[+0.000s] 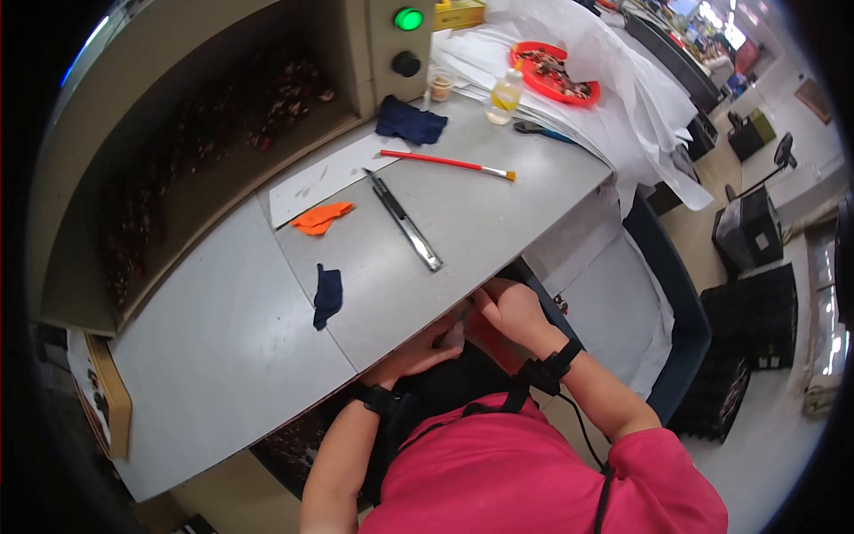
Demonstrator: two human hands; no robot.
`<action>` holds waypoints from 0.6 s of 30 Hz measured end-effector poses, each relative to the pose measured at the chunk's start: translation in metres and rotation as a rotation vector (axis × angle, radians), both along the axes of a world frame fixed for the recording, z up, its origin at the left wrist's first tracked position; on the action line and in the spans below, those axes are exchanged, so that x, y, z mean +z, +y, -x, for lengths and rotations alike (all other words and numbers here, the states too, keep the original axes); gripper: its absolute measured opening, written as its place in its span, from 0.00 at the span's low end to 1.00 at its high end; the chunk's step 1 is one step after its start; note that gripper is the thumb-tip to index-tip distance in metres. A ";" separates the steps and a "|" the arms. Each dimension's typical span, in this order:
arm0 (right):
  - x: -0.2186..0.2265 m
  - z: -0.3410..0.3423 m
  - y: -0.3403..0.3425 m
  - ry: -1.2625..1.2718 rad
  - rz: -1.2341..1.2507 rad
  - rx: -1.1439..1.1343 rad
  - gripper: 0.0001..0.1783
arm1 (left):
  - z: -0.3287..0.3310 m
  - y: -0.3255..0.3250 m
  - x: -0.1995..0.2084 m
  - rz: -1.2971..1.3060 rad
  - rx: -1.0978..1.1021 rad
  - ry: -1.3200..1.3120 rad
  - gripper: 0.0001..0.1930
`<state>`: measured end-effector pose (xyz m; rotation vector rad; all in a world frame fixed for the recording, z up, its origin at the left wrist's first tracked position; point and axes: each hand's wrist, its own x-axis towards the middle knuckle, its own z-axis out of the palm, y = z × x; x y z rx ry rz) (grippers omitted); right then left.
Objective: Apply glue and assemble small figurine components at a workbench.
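My left hand [425,352] and my right hand [514,309] are close together at the front edge of the grey worktable [231,294], low in front of my body. Both have curled fingers; the table edge partly hides the fingertips, and what they hold cannot be made out. Beyond them on the table lies a box cutter [405,221] with a silver and black body. A red-handled brush [445,162] rests farther back. Toward the left are an orange scrap of cloth [322,218] and a small navy cloth piece [328,295].
A beige machine with a dark cavity [222,116] and a lit green button [408,19] borders the table. Behind are a navy cloth [409,121], clear bottle [504,98], pliers [544,132] and red tray of small pieces [556,82]. At right stands a paper-lined bin [689,329].
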<state>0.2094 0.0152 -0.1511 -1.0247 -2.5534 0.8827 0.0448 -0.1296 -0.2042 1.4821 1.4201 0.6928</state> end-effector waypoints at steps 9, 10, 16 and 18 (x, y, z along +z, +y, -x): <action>-0.008 0.001 -0.005 0.025 -0.039 -0.053 0.25 | -0.003 0.003 0.014 0.154 0.077 -0.163 0.28; -0.009 0.002 -0.005 0.041 -0.073 -0.055 0.25 | -0.003 0.001 0.014 0.157 0.078 -0.161 0.28; -0.007 0.006 -0.007 0.072 -0.076 -0.023 0.23 | 0.001 0.000 0.010 0.235 0.091 -0.235 0.27; -0.007 0.007 -0.008 0.084 -0.094 -0.012 0.22 | 0.002 -0.001 0.010 0.277 0.097 -0.281 0.28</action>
